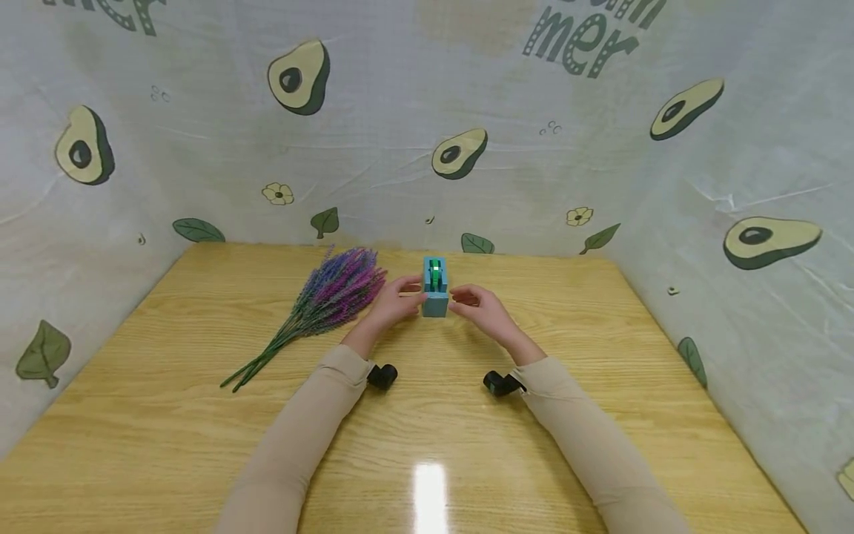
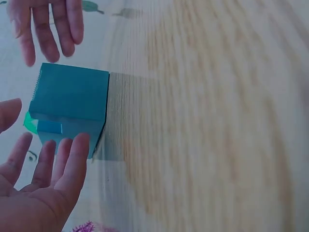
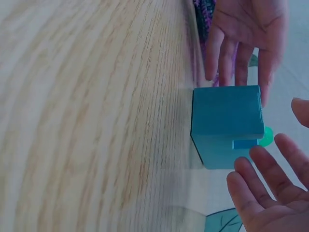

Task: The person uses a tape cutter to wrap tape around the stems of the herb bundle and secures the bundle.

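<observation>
A blue tape dispenser (image 1: 436, 305) with a green roll (image 1: 435, 273) on top stands on the wooden table between both hands. My left hand (image 1: 396, 302) is at its left side, fingers fairly straight and slightly spread; the left wrist view shows fingertips (image 2: 79, 145) overlapping the dispenser's side, and whether they touch it I cannot tell. On the other side, my right hand (image 1: 483, 311) has extended fingers close to the dispenser. In the right wrist view its fingers (image 3: 244, 169) lie beside the teal-looking casing (image 3: 227, 111). Neither hand grips it.
A bunch of purple and pink artificial lavender (image 1: 333, 293) lies left of the left hand, stems toward the front left. Behind the wooden table (image 1: 567, 445) and along its sides hangs a pale cloth (image 1: 373, 185) with avocado prints.
</observation>
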`<state>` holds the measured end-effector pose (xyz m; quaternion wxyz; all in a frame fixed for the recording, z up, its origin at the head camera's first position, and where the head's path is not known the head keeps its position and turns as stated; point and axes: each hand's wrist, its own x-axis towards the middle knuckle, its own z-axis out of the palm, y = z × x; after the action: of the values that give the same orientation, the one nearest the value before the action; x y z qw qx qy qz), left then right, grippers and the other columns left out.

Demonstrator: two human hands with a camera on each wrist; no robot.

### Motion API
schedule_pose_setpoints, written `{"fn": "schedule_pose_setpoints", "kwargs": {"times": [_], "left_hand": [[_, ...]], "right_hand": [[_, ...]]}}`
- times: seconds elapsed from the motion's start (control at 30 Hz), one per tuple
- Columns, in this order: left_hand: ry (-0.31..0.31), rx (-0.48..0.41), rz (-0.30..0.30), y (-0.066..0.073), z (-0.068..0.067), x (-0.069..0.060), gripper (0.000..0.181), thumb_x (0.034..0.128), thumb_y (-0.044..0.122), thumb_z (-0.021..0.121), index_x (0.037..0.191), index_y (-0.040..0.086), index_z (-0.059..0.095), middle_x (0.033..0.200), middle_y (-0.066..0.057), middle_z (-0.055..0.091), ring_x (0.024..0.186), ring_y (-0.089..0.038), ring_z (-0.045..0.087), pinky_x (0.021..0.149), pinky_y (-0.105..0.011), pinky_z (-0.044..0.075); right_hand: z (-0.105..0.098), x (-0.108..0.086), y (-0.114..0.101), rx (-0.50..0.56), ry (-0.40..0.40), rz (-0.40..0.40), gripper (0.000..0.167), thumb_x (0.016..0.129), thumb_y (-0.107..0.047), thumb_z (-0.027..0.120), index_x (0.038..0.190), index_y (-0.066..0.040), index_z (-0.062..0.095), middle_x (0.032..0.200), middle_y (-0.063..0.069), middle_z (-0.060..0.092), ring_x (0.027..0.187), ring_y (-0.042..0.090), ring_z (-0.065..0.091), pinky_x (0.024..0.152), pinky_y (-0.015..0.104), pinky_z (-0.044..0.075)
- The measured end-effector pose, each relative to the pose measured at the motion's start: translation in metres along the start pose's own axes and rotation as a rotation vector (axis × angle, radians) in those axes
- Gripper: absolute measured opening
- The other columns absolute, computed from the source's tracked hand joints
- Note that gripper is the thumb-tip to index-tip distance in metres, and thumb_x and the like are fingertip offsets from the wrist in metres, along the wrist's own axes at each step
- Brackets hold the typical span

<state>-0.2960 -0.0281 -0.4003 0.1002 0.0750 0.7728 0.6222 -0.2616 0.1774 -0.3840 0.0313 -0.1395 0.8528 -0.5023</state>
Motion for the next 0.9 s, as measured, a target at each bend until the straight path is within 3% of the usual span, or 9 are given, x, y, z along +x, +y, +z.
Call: {"fn": "schedule_pose_setpoints", "kwargs": {"times": [0.2, 0.37, 0.57, 0.9], "left_hand": [[-0.04, -0.034, -0.017, 0.002, 0.002, 0.001, 0.048, 0.0914, 0.015, 0.062, 0.137, 0.013, 0.047, 0.133, -0.015, 0.045, 0.113, -0.03, 0.051, 0.089, -0.039, 0.048], [-0.056, -0.084, -0.023, 0.001, 0.003, 0.002, 0.047, 0.0925, 0.012, 0.06, 0.137, 0.012, 0.046, 0.132, -0.017, 0.044, 0.112, -0.031, 0.052, 0.089, -0.04, 0.048], [-0.073, -0.074, -0.008, 0.0, 0.003, 0.003, 0.044, 0.0929, 0.015, 0.059, 0.135, 0.013, 0.048, 0.13, -0.017, 0.044, 0.108, -0.028, 0.054, 0.085, -0.037, 0.05], [-0.069, -0.09, -0.066, 0.0, 0.003, 0.008, 0.045, 0.0931, 0.012, 0.059, 0.137, 0.016, 0.046, 0.134, -0.015, 0.043, 0.112, -0.029, 0.052, 0.086, -0.037, 0.049]], "right_hand": [[0.004, 0.009, -0.001, 0.061, 0.009, 0.005, 0.038, 0.092, -0.018, 0.061, 0.123, 0.003, 0.056, 0.118, 0.016, 0.058, 0.107, 0.029, 0.054, 0.091, 0.041, 0.045], [0.008, 0.014, -0.001, 0.077, -0.002, 0.055, 0.036, 0.092, -0.02, 0.061, 0.122, 0.0, 0.058, 0.121, 0.014, 0.057, 0.109, 0.028, 0.053, 0.092, 0.041, 0.044], [0.01, 0.019, 0.0, 0.07, -0.006, 0.115, 0.035, 0.092, -0.022, 0.061, 0.121, -0.003, 0.06, 0.12, 0.014, 0.057, 0.107, 0.028, 0.053, 0.089, 0.04, 0.045], [0.018, 0.029, -0.002, 0.115, 0.053, 0.19, 0.032, 0.094, -0.021, 0.057, 0.116, 0.002, 0.063, 0.116, 0.016, 0.06, 0.103, 0.026, 0.056, 0.088, 0.035, 0.047]]}}
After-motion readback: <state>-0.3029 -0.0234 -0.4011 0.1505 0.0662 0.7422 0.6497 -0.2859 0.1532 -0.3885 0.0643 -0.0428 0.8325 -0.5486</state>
